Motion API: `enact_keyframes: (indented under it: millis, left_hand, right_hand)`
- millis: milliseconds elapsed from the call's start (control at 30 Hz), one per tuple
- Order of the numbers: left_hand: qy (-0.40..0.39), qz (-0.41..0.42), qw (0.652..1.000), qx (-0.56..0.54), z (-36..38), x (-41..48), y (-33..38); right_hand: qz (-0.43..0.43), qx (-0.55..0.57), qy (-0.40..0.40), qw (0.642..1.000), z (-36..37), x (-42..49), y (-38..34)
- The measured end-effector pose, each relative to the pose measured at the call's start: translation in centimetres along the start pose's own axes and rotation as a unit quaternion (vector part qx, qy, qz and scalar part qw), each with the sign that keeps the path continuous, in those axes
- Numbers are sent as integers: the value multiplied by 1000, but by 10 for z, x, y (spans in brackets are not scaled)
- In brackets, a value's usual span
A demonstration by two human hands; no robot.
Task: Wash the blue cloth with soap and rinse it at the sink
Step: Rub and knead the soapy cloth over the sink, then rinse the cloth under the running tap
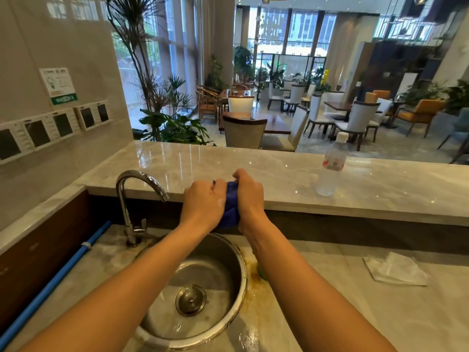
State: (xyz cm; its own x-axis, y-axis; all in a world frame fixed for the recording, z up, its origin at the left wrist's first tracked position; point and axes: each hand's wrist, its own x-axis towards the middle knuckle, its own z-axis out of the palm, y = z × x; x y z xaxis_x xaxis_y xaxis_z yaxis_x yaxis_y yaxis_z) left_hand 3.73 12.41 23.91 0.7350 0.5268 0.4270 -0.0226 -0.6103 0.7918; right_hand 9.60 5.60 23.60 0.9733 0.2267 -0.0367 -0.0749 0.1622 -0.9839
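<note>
Nearest to us, our two bare forearms reach forward over the round steel sink (237, 252), whose drain strainer (190, 300) sits in the middle of a wet, shiny bottom. The lower bench (342, 301) around the sink is pale marble, stained brown along the sink's right rim, where a small green object (262, 273) peeks out from under our right forearm; we cannot tell what it is. A crumpled clear plastic wrapper (396, 271) lies further right on this bench. On the left, a blue pipe (53, 283) runs diagonally along the dark wooden wall.

Above the far edge of the sink we hold the blue cloth (231, 205) bunched between both hands. Our left hand (203, 204) is clenched round its left side and our right hand (250, 196) is clenched round its right side, knuckles up, with the cloth squeezed into a thick wad and a lower fold hanging just over the basin.

To the left stands the chrome tap (138, 196), its spout curving toward our hands; no water shows at its mouth.

Behind the hands runs a raised marble ledge (380, 189), and on it, well to the right, a clear plastic bottle (331, 168) with a white cap stands upright. On the tiled wall to the left are switch panels (53, 130) and a sign (59, 85). Beyond the ledge lie potted plants (175, 128) and a hall of chairs and tables (279, 118).
</note>
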Motion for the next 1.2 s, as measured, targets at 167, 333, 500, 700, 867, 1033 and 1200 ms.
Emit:
enact_keyframes:
  millis: [167, 333, 500, 700, 867, 1033, 1200]
  left_hand:
    - [61, -116, 990, -53, 3, -12, -47]
    - [99, -377, 871, -299, 13, -38, -87]
    - [-42, -511, 755, -409, 7, -64, -130]
    - [-106, -556, 655, -501, 4, -90, -161]
    - [-61, -551, 651, -518, -10, -92, -189]
    - [-56, -517, 726, -450, -28, -79, -214]
    - [-74, -530, 725, -434, -36, -53, -242]
  right_hand:
    - [125, 67, -22, 990, -17, 0, 59]
    - [152, 72, -47, 985, -11, -5, 101]
    - [201, 74, -152, 965, -13, -11, 135]
    - [216, 10, -231, 949, 7, -20, 166]
    - [191, -61, -243, 949, 17, -6, 187]
    - [290, 72, -197, 934, 19, 10, 203]
    - [325, 113, -186, 920, 42, 21, 214]
